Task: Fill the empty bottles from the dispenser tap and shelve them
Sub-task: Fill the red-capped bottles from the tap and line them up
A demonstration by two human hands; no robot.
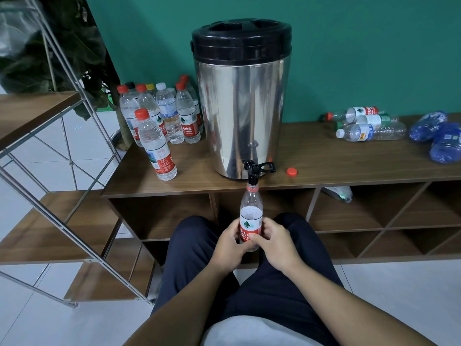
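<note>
Gripping the bottle (251, 216) under the tap (253, 176) at twelve o'clock, both hands' fingers (257, 237) risk overflow; water level seems unclear.

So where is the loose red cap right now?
In the head view the loose red cap lies on the wooden cabinet top, just right of the steel dispenser and its tap, apart from both.
</note>
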